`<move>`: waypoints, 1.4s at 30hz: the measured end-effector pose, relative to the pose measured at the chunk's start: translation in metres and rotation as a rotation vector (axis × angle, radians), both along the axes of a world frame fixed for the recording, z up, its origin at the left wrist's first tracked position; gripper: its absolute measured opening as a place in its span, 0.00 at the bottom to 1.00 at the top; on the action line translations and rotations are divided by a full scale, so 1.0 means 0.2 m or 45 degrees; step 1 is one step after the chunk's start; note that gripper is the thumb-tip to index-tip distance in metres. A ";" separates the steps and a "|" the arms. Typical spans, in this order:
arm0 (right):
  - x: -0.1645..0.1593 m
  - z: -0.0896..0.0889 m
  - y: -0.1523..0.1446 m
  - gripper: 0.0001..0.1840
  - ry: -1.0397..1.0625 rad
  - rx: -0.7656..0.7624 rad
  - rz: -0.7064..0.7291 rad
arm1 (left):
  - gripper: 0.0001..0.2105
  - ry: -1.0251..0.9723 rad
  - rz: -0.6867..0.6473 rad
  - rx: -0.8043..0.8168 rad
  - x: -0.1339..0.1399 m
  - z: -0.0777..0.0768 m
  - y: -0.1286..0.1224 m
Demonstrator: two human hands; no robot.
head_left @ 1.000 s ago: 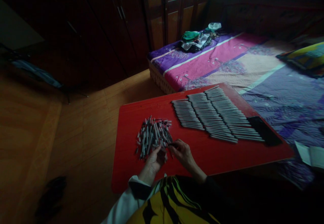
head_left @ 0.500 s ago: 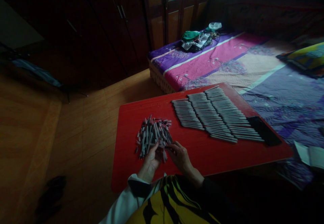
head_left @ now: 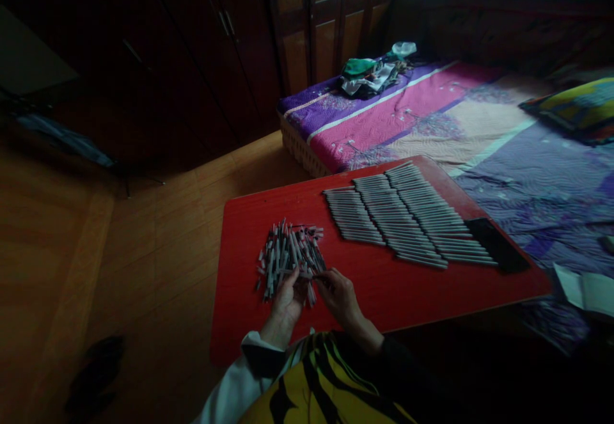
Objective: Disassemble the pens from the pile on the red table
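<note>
My left hand (head_left: 288, 299) is closed around a slim pale pen (head_left: 303, 275) at the near edge of a loose pile. The fingers of my right hand (head_left: 339, 293) pinch the pen's dark right end; whether that is a cap is too small to tell. Under and beyond my hands lies the jumbled pile of pens and short pen parts (head_left: 283, 251), in pale grey, black and dull pink. To the right, many grey pens (head_left: 407, 213) lie side by side in three slanting columns, their dark ends to one side.
The red table (head_left: 240, 321) stands beside a bed with a purple and pink cover (head_left: 374, 123). A dark flat object (head_left: 499, 245) lies near the table's right corner. Clothes (head_left: 367, 77) are heaped on the bed, and an open notebook (head_left: 580, 290) lies at its near side.
My hands hold nearly the same pose at the pen. The whole view has shifted slightly; the pile and the columns look unchanged.
</note>
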State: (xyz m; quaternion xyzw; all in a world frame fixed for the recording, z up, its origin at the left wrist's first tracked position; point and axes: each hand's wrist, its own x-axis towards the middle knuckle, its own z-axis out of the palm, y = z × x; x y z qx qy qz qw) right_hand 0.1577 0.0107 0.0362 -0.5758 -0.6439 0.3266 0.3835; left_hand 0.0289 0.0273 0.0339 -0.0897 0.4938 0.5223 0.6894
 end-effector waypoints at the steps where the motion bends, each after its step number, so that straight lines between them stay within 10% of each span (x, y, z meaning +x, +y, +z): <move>1: 0.00 0.00 0.00 0.09 0.005 -0.003 -0.010 | 0.04 0.008 -0.002 0.018 0.00 0.00 0.00; 19: -0.01 0.09 0.00 0.15 0.789 -0.527 -0.188 | 0.04 0.143 0.010 0.309 0.04 0.17 0.00; 42: 0.03 0.20 -0.01 0.10 0.396 -0.177 -0.199 | 0.06 0.029 -0.013 0.179 0.04 0.23 0.01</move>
